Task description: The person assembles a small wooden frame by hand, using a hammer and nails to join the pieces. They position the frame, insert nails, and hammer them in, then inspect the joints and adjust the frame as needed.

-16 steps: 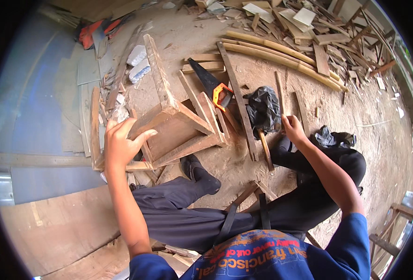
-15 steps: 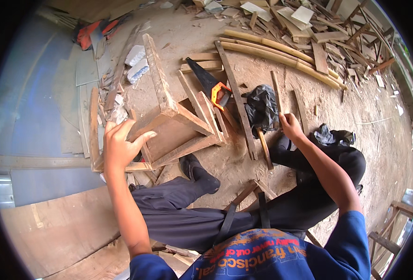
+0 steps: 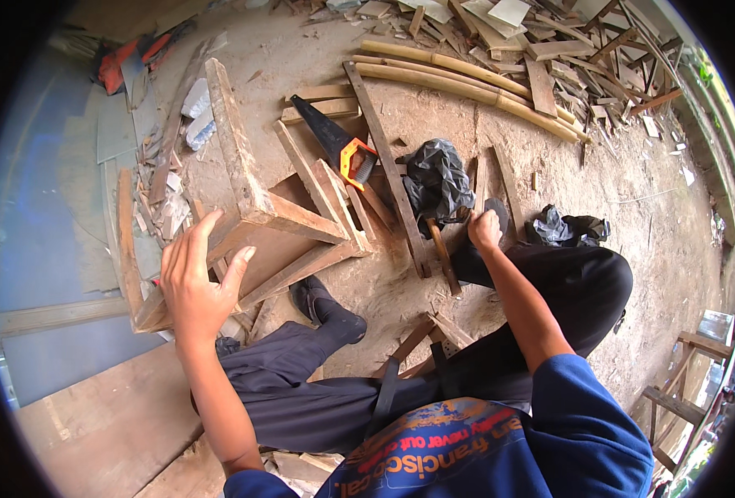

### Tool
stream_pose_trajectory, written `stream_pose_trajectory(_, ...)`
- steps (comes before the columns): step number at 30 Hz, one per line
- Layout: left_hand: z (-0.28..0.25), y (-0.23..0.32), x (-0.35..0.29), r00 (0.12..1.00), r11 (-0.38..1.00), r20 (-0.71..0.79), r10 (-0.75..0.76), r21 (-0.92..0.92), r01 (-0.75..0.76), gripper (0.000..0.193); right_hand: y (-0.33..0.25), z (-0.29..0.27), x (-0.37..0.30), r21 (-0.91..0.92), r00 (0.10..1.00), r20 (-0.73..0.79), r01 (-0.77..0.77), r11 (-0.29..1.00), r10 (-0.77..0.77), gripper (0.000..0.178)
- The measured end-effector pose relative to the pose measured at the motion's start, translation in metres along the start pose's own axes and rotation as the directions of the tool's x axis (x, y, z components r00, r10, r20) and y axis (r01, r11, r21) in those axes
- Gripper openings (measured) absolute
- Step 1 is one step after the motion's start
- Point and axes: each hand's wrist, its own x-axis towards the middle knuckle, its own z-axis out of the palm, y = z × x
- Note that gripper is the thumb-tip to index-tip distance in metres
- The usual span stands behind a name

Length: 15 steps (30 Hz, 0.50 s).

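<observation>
My left hand is spread, with thumb and fingers apart, over the near side of a wooden frame. The frame resembles a small stool lying on its side, one long leg jutting away from me. Whether the palm touches it cannot be made out. On the right, my right hand is closed; a slim wooden stick appears to run out of its grip, partly blurred. Beside that hand lies a crumpled black plastic bag. A handsaw with an orange handle rests past the frame, its dark blade pointing away.
A long dark batten lies between saw and bag. Several bamboo poles stretch behind, before a heap of scrap wood. Another black bag sits by my right knee. Brown board is at lower left.
The view has shifted, so the scene sits farther left. My right hand has drawn in closer to the black bag, and the stick has moved with it. My left hand stays spread at the frame.
</observation>
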Motion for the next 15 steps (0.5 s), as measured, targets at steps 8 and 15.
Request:
stream_pose_trajectory(8, 0.008, -0.001, 0.004, 0.995, 0.999, -0.098, 0.038, 0.032, -0.035, 0.043, -0.073, 0.016, -0.008, 0.292, 0.651, 0.076, 0.71, 0.641, -0.756, 0.017)
stream_pose_trajectory(15, 0.006, -0.002, 0.0, 0.999, 0.999, -0.051, -0.013, 0.051, 0.016, 0.044, -0.095, 0.04, 0.06, -0.039, 0.702, -0.001, 0.711, 0.702, -0.712, 0.058)
